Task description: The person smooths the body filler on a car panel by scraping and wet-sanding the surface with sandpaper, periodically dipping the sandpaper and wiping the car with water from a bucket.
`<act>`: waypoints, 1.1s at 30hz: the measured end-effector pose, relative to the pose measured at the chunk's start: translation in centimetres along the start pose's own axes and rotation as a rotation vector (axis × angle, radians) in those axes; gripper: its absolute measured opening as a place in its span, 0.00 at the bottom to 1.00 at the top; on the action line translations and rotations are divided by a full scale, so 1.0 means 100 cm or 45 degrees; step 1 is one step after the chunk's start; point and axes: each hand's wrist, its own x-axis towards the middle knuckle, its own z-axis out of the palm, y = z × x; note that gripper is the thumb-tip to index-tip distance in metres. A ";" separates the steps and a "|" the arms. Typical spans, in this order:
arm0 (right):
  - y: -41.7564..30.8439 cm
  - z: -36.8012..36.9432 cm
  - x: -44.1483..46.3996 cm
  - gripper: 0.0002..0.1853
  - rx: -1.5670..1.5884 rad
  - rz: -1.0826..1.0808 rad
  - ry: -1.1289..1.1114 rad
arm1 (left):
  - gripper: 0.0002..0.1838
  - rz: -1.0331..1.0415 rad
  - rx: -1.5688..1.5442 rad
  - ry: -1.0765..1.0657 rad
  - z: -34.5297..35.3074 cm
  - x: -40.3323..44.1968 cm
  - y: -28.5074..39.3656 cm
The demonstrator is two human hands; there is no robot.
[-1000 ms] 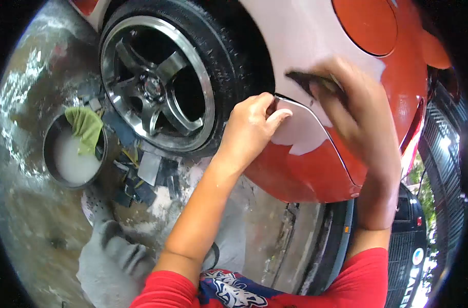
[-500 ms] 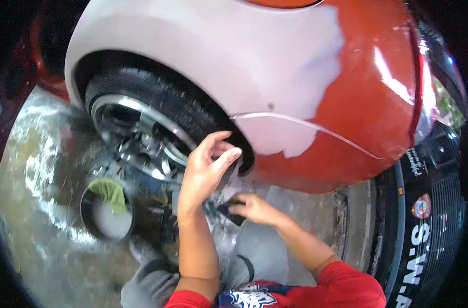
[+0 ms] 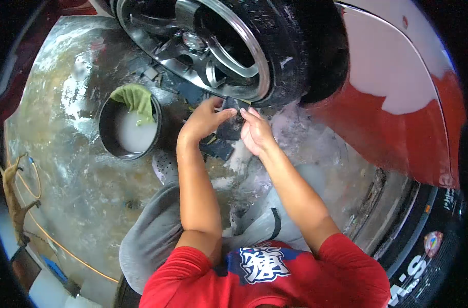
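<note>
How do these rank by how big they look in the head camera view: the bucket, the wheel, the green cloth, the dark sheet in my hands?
1. Wheel
2. Bucket
3. Green cloth
4. Dark sheet, though it's partly covered, so its place is unsure.

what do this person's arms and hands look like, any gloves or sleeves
Short red fabric sleeves leave the left forearm and right forearm bare. The ungloved left grip and ungloved right grip are ordinary human hands, and no watch or bracelet shows at either wrist. The sleeves belong to a red shirt with white-and-blue print.
</note>
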 end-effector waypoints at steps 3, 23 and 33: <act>0.007 0.008 0.010 0.35 0.389 0.313 -0.254 | 0.15 -0.116 0.257 -0.084 -0.021 0.001 0.002; 0.118 0.005 0.073 0.28 -1.524 -0.009 0.891 | 0.16 -0.648 1.585 -0.529 -0.202 -0.016 -0.248; -0.034 0.099 -0.141 0.27 -0.983 0.389 0.148 | 0.12 -0.331 0.223 0.410 -0.285 -0.080 -0.026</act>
